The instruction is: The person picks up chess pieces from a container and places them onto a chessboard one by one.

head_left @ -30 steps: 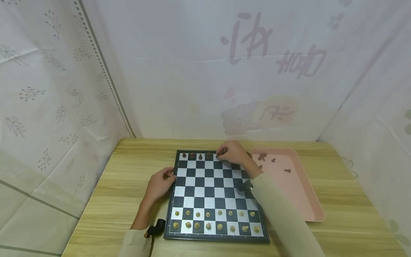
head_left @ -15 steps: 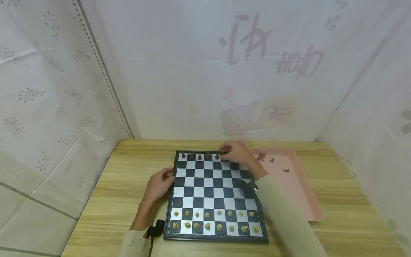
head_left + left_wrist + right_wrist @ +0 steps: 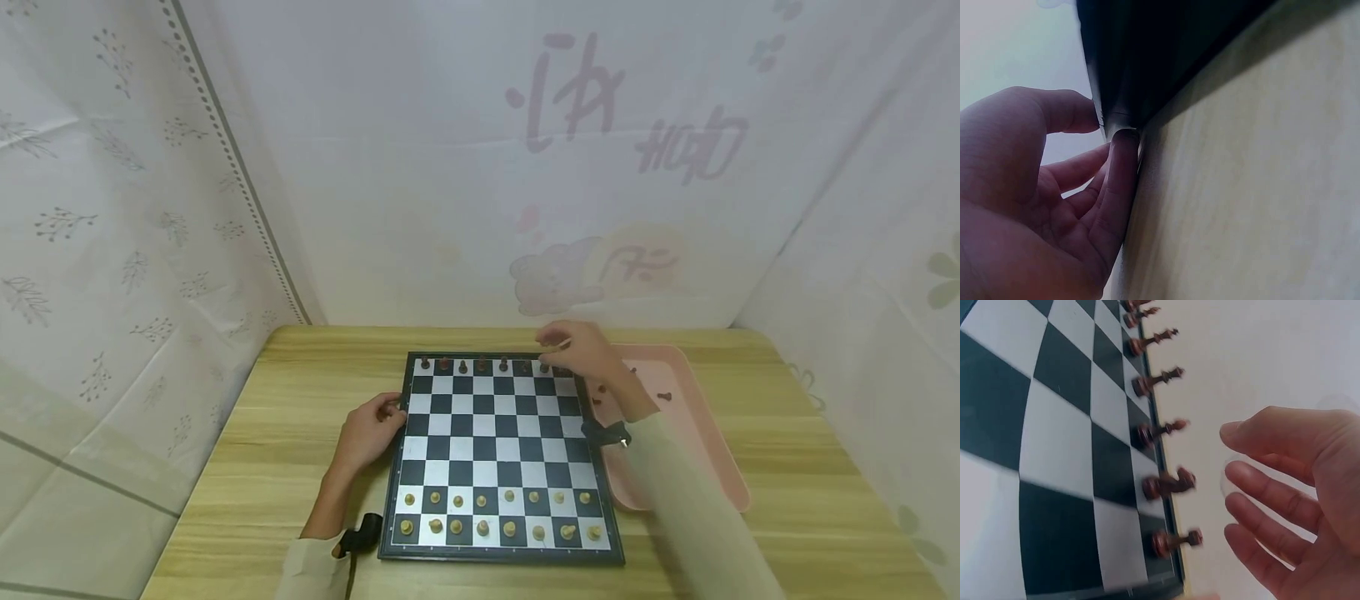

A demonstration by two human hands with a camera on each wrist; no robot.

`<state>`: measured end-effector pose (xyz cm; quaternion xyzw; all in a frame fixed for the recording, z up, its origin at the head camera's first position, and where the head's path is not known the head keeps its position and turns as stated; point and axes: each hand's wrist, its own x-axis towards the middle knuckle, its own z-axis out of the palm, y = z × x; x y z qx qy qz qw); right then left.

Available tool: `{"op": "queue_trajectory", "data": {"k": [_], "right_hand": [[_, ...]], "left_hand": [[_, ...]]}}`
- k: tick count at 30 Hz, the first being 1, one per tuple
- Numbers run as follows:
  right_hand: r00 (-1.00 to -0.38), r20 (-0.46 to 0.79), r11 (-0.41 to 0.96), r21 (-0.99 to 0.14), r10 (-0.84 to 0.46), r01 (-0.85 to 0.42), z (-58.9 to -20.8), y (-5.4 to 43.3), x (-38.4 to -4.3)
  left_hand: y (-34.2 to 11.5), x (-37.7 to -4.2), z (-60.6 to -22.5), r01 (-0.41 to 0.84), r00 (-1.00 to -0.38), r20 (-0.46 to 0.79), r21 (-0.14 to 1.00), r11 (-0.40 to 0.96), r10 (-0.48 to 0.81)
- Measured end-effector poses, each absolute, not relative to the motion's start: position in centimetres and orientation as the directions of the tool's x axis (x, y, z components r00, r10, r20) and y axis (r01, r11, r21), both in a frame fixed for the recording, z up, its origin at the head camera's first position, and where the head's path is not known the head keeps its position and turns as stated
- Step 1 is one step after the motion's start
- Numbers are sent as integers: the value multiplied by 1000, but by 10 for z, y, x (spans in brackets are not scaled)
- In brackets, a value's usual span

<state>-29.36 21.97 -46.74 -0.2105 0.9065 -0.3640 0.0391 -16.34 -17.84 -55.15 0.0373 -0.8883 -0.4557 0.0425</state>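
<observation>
A black-and-white chessboard (image 3: 483, 450) lies on the wooden table. At its left edge my left hand (image 3: 369, 431) pinches the rim, the thumb (image 3: 1072, 112) against the side and a finger (image 3: 1119, 187) at the underside. Dark red chess pieces stand along the far row, among them a knight (image 3: 1169, 483), a bishop (image 3: 1160, 431) and a corner rook (image 3: 1175, 540). Beside that row, near the far right corner, my right hand (image 3: 588, 354) hovers with fingers apart, holding nothing. Pale yellow chess pieces (image 3: 482, 527) fill the two near rows.
A pink tray (image 3: 708, 450) sits against the board's right side, partly under my right forearm. Several dark red pieces lie in it, one of them a toppled piece (image 3: 664, 396). A patterned cloth (image 3: 420, 183) hangs behind the table.
My right hand has moved rightward along the far row, from the fifth red piece to the corner, uncovering more standing pieces. The left hand stays at the board's edge.
</observation>
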Motion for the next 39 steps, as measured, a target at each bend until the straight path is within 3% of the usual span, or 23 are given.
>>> {"op": "queue_trajectory", "data": {"k": [6, 16, 23, 30, 39], "right_hand": [[-919, 139, 655, -662, -370, -364, -465, 248, -288], [-939, 154, 666, -670, -306, -327, -474, 295, -279], [-979, 143, 858, -473, -147, -199, -486, 318, -259], [-948, 214, 800, -511, -235, -314, -500, 330, -256], [-952, 147, 750, -590, -267, -301, -507, 334, -255]], "left_hand": [[-186, -177, -577, -65, -993, 10, 793, 605, -120], [-189, -180, -583, -86, -993, -17, 793, 604, -120], [-182, -170, -562, -61, -992, 17, 793, 606, -122], [-169, -152, -521, -63, -994, 2, 819, 570, -112], [-168, -152, -520, -58, -993, 15, 808, 586, -119]]}}
